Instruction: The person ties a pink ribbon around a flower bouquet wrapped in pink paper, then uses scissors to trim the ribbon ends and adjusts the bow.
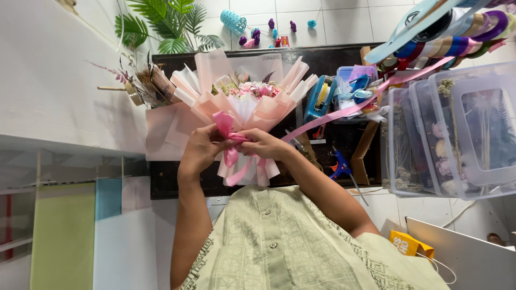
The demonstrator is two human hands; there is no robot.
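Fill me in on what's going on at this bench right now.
A person is working on a wrapped bouquet in pink and white paper that lies on a dark table. Both hands meet at its neck: the left hand and the right hand pinch a pink ribbon into a bow. A long tail of that ribbon runs up and right toward a rack of ribbon spools. Clear plastic bins stand at the right, and a blue glue gun lies near the right forearm.

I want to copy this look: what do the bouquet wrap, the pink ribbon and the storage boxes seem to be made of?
Bouquet wrap: probably matte paper or film, holding crisp folds.
Pink ribbon: likely satin, slightly glossy, between the left hand and right hand.
Storage boxes: clear hard plastic; contents show through.
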